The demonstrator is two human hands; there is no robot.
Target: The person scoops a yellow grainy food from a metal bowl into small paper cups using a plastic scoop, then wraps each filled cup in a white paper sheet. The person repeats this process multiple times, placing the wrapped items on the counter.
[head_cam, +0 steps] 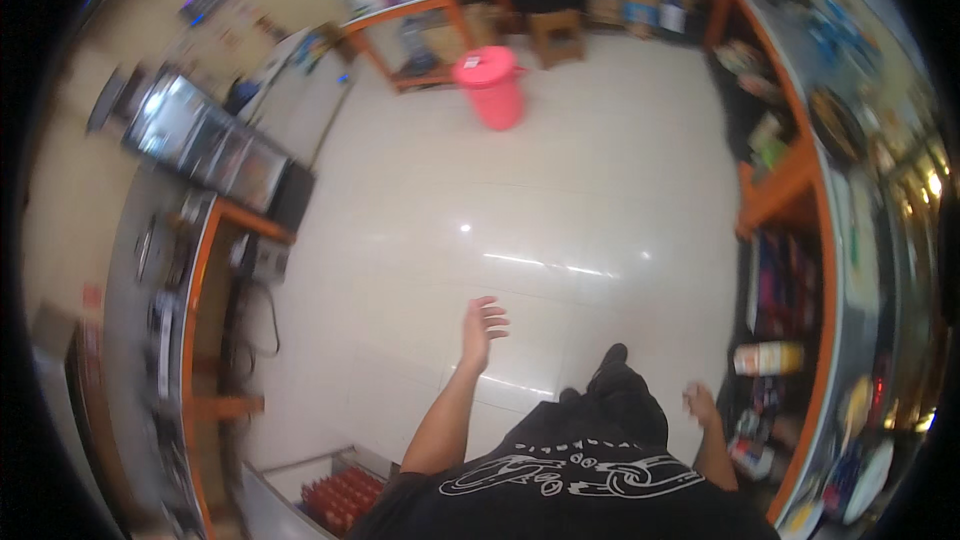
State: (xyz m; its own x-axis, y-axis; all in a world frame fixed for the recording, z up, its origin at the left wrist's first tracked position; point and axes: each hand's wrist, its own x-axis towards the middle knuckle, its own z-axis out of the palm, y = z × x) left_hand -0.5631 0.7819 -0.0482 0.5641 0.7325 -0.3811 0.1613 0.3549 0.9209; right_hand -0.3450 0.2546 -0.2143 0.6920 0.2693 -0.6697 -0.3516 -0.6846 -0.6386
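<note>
My left hand [484,330] is held out over the pale tiled floor [420,240], fingers apart and slightly bent, with nothing in it. Down at my right side is my right hand [700,403], a little blurred, its fingers curled; whether anything is inside them cannot be seen. It is nearest to the shelves under the right counter. Between the hands show my black printed shirt [585,495], dark trousers and a dark shoe [616,352]. Farther ahead a pink lidded bucket [495,94] stands upright on the floor.
An orange-edged counter [829,300] with shelves below runs along the right, holding pans and containers. Left are another orange-framed counter [191,330] and a glass display case [210,139]. A wooden stool [557,37] stands at the back. Low at lower left, an open-topped bin [281,491] holds red trays [345,499].
</note>
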